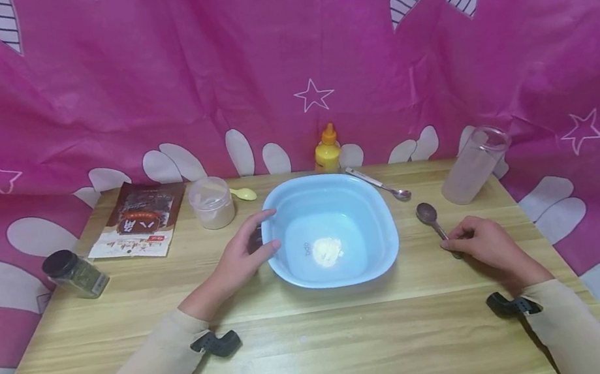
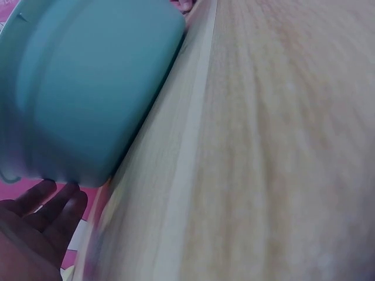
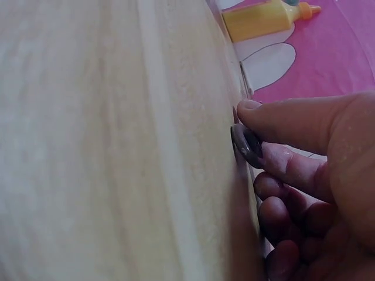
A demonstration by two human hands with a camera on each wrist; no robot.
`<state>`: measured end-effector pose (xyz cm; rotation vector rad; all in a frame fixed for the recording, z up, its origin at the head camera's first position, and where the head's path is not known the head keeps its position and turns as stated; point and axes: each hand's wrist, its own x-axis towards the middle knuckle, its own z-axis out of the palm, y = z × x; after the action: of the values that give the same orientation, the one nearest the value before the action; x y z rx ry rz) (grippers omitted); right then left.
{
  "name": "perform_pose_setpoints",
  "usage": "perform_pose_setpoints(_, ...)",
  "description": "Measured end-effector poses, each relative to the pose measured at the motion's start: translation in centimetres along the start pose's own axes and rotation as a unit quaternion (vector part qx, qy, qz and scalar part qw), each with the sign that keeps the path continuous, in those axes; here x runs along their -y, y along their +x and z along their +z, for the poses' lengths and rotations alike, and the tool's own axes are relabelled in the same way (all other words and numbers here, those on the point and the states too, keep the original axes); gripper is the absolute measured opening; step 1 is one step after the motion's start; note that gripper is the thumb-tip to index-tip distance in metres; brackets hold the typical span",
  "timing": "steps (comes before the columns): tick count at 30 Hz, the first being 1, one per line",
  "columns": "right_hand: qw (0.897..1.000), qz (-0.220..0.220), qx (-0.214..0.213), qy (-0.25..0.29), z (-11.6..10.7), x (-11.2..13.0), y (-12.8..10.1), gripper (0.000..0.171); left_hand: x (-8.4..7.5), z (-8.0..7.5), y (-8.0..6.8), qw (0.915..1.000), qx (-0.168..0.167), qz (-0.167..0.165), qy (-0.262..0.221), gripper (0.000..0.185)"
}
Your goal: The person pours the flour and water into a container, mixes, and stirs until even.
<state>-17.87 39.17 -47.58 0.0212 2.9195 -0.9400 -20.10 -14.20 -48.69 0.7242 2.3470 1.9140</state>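
Observation:
A light blue plastic basin [image 1: 324, 189] stands mid-table with a small heap of white powder [image 1: 327, 250] in it. My left hand [image 1: 243, 256] rests against the basin's left side, thumb near the rim. In the left wrist view its fingers [image 2: 41, 216] lie fairly straight beside the basin wall [image 2: 88, 99]. A dark brown spoon [image 1: 428, 215] lies on the wooden table to the right of the basin. My right hand [image 1: 485, 245] pinches its handle end. In the right wrist view the thumb and fingers [image 3: 316, 175] close on the spoon [image 3: 246, 143] flat on the table.
A yellow squeeze bottle [image 1: 326, 151] and a metal spoon [image 1: 380, 185] sit behind the basin, and a clear cup [image 1: 474, 166] back right. Back left are a lidded tub [image 1: 211, 203], a yellow scoop [image 1: 244, 193], a brown packet [image 1: 138, 219] and a spice jar [image 1: 75, 273].

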Motion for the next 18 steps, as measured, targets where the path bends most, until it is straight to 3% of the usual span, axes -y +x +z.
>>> perform_pose_setpoints(13, 1.000, 0.002, -0.003, -0.010, -0.29, -0.01, 0.00, 0.029, 0.19, 0.05, 0.09, 0.9999, 0.001, 0.006, -0.011, 0.063)
perform_pose_setpoints(18, 1.000, 0.012, 0.001, 0.019, -0.33, -0.02, -0.16, 0.030, 0.07, 0.06, 0.09, 0.9999, 0.001, 0.007, -0.012, 0.063)
